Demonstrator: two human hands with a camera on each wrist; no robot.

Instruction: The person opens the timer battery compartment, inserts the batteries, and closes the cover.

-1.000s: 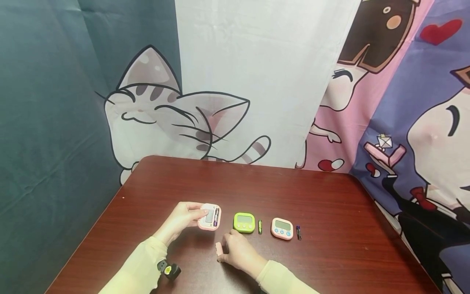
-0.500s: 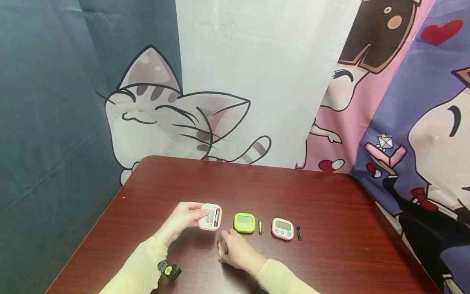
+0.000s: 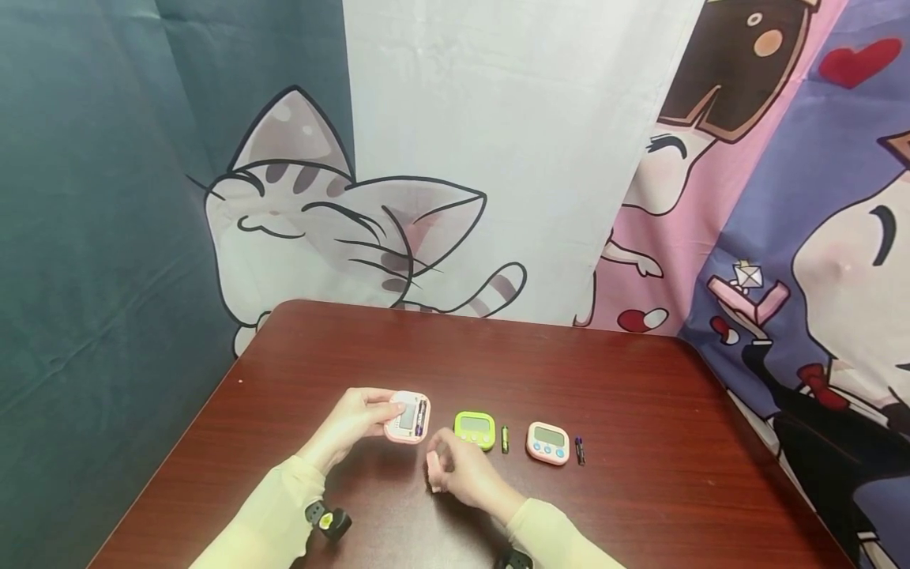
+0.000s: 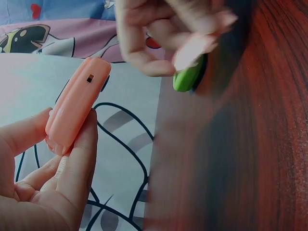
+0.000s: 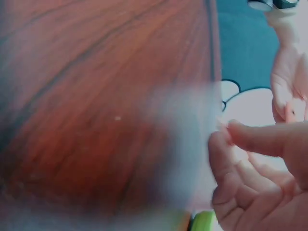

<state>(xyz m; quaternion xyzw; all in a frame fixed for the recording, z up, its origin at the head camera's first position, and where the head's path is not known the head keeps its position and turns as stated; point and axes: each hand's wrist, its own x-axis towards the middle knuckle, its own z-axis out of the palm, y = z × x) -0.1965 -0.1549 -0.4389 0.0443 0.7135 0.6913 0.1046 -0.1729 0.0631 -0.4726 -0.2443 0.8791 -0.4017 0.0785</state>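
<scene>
My left hand grips a pink digital timer above the table, fingers and thumb at its left side. Its back faces up, and a dark battery lies in the uncovered compartment along the right edge. In the left wrist view the timer is seen edge-on. Just to the lower right, my right hand pinches a small pink battery cover, apart from the timer. That cover is blurred in the left wrist view. In the right wrist view the fingers mostly hide it.
Behind my right hand lies a green timer, with a green battery beside it. Farther right are another pink timer with blue buttons and a dark battery. Cartoon-printed curtains hang behind the brown table.
My right hand has risen slightly and moved a little right with the battery cover, which has turned in its fingers. The left hand and its timer have stayed nearly still.
</scene>
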